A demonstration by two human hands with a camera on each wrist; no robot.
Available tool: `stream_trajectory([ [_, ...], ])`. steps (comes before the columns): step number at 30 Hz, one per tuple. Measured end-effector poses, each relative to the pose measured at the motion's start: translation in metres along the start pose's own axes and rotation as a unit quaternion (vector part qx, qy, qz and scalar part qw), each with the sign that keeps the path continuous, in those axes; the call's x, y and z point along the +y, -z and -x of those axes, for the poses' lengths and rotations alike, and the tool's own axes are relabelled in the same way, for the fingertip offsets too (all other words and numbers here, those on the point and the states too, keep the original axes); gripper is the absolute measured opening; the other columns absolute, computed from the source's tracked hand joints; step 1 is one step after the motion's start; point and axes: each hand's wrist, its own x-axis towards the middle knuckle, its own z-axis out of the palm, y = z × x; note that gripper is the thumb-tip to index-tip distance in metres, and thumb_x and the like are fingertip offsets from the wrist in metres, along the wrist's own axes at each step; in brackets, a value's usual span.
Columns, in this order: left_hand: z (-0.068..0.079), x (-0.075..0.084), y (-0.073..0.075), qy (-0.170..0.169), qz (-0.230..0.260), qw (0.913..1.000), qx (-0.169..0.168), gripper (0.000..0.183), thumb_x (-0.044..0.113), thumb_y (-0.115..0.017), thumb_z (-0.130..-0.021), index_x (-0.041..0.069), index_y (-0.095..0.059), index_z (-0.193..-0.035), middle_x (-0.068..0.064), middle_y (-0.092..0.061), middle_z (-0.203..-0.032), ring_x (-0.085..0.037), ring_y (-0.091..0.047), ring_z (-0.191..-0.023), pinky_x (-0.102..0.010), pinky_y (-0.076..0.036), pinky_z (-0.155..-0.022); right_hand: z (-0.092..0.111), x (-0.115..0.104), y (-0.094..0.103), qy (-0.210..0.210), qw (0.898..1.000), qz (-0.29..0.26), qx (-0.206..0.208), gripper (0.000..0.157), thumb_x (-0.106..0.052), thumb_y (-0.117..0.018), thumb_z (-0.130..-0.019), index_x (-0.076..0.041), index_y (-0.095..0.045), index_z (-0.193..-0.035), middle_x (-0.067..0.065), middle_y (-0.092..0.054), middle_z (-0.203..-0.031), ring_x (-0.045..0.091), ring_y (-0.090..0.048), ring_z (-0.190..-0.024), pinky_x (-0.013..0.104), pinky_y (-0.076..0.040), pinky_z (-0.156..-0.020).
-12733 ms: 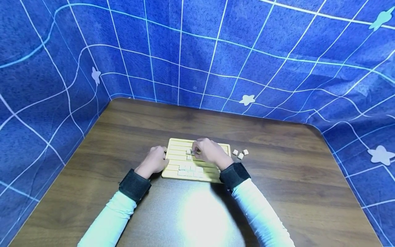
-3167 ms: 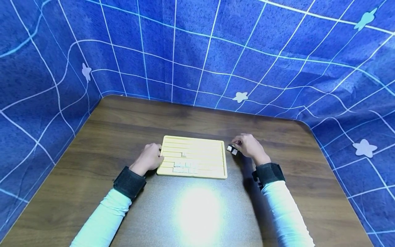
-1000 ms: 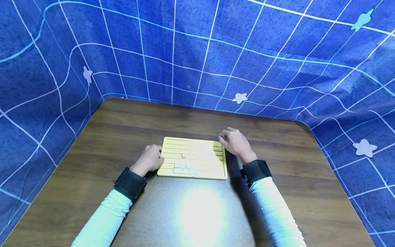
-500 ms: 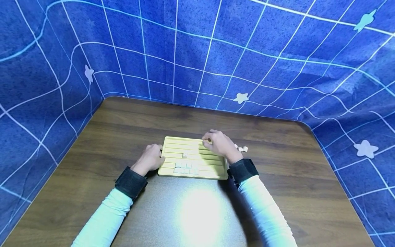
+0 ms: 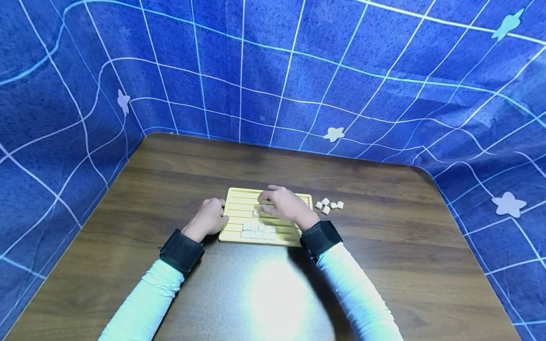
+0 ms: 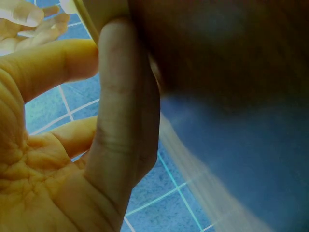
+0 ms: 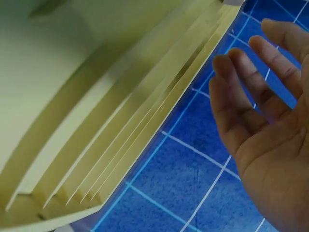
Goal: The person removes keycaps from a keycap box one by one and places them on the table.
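Observation:
A ribbed yellow tray (image 5: 239,199) lies on the table in the head view. At its left edge, my left hand (image 5: 206,219) pinches the rim between thumb and fingers; the left wrist view shows this thumb (image 6: 118,96) against the tray's edge. My right hand (image 5: 285,204) hovers over the tray's upper middle with fingers loosely bent and apart. Just beside its fingertips sits a single small white tile (image 5: 256,213). In the right wrist view the right fingers (image 7: 256,92) appear to hold nothing. Two rows of white tiles (image 5: 258,231) lie in the lower grooves.
Several loose white tiles (image 5: 326,210) lie in a cluster on the brown wooden table (image 5: 405,237), just right of the tray. Behind and at the sides hangs a blue curtain (image 5: 273,71) with grid lines and stars.
My right hand has moved left from the loose tiles to over the tray's middle. Over the longer span, upper tiles left the tray and the loose cluster grew. My left hand keeps its grip.

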Motion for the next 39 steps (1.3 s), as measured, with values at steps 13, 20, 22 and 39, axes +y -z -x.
stream_trajectory([
  [13, 0.000, -0.001, -0.002, 0.000, 0.003, 1.0000, 0.009, 0.030, 0.007, -0.058, -0.081, -0.007, -0.060, -0.107, -0.007, -0.054, -0.071, -0.027, -0.052, -0.078, -0.044, -0.048, -0.073, -0.010, -0.020, -0.008, 0.010, 0.998, 0.000, -0.063, 0.025, -0.018, -0.070, -0.081, -0.007, -0.069, -0.104, 0.007, -0.065, -0.103, 0.016, -0.060, -0.090, 0.032, -0.054, -0.081],
  [20, 0.001, -0.002, -0.002, -0.011, 0.010, 0.9998, 0.013, 0.024, 0.006, -0.058, -0.080, -0.006, -0.061, -0.101, -0.005, -0.050, -0.067, -0.026, -0.049, -0.071, -0.038, -0.044, -0.065, -0.014, -0.021, -0.011, 0.034, 0.997, 0.017, -0.063, 0.018, -0.009, -0.071, -0.077, -0.006, -0.071, -0.095, 0.007, -0.066, -0.097, 0.014, -0.060, -0.085, 0.029, -0.054, -0.075],
  [22, 0.000, -0.002, -0.002, -0.012, 0.010, 0.9998, 0.015, 0.026, 0.006, -0.058, -0.080, -0.006, -0.061, -0.102, -0.005, -0.049, -0.066, -0.025, -0.050, -0.071, -0.038, -0.044, -0.065, -0.015, -0.020, -0.012, 0.043, 0.997, 0.013, -0.058, 0.015, -0.008, -0.071, -0.076, -0.006, -0.071, -0.092, 0.007, -0.066, -0.094, 0.014, -0.059, -0.081, 0.029, -0.054, -0.072],
  [39, -0.002, -0.002, -0.001, 0.012, 0.010, 0.9999, 0.001, 0.029, 0.008, -0.058, -0.082, -0.005, -0.060, -0.108, -0.005, -0.051, -0.070, -0.024, -0.050, -0.071, -0.037, -0.044, -0.066, -0.015, -0.020, -0.015, 0.085, 0.995, 0.016, -0.047, 0.011, 0.003, -0.065, -0.076, -0.005, -0.071, -0.079, 0.007, -0.068, -0.086, 0.012, -0.059, -0.076, 0.028, -0.054, -0.068],
])
